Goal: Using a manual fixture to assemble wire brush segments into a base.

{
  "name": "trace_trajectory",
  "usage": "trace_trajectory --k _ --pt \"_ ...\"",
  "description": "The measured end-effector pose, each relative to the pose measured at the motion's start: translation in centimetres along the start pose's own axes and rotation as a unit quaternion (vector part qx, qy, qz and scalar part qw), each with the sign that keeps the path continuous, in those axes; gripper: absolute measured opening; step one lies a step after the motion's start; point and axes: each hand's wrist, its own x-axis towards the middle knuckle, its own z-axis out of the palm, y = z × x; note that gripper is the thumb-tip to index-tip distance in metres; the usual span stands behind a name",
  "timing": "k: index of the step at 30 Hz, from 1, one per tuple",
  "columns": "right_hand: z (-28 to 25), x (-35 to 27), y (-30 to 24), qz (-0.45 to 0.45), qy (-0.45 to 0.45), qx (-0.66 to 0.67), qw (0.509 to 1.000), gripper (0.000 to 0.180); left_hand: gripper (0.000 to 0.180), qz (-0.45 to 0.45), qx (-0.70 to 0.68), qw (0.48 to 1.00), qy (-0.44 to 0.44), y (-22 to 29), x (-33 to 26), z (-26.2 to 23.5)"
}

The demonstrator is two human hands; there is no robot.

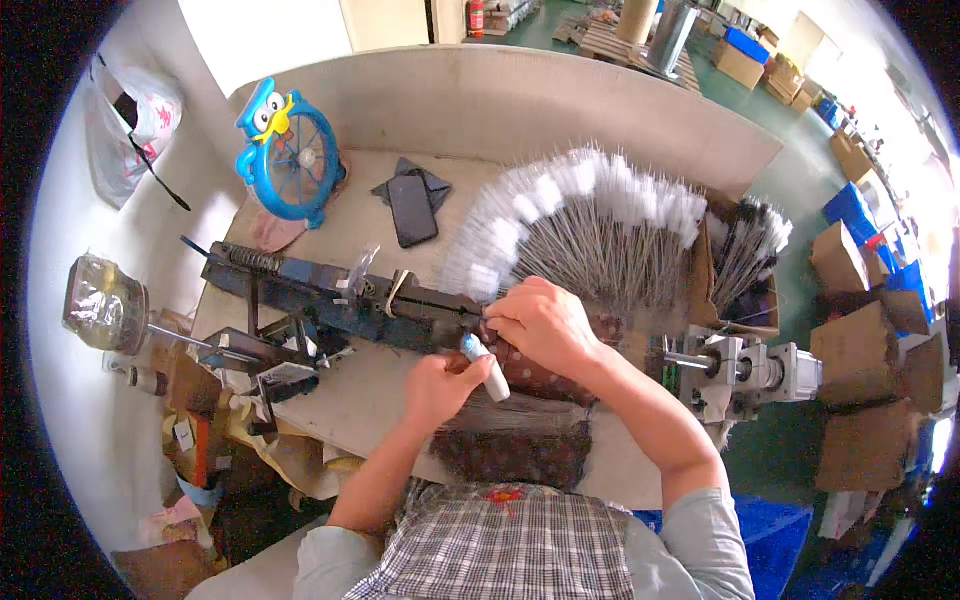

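My left hand (440, 388) is closed, with thumb and fingers around a small white tube with a pale blue end (490, 372). The blue end points up and away from me. My right hand (545, 325) has its fingers pinched together at the right end of a long dark metal bar fixture (420, 300). What those fingertips hold is too small and hidden to make out. A rubber band and a clear plastic piece sit on the fixture. Just beyond my right hand lies a large fanned pile of wire-stemmed brushes with white bristle heads (600, 215).
A motor assembly with a shaft (740, 368) stands at the table's right. Behind it, a cardboard box (745, 300) holds more brushes. A phone (412, 210) and blue cartoon fan (295, 160) sit at the back. Thin wires lie on brown cloth (515, 450) before me.
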Motion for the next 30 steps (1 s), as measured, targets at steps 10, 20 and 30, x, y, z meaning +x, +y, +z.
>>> trace_trajectory --k 10,20,30 --pt "0.1 -8.5 0.9 0.013 -0.025 0.051 0.998 0.022 0.011 -0.024 -0.344 0.939 0.006 -0.5 0.2 4.6" --pt "3.9 -7.0 2.4 0.049 -0.041 0.006 0.998 0.012 0.025 -0.035 -0.282 0.951 0.117 -3.6 -0.7 -2.4" --pt "2.1 -6.2 1.2 0.019 -0.063 0.113 0.991 0.027 0.023 -0.187 -0.572 0.771 0.207 -10.8 -2.5 -12.3"
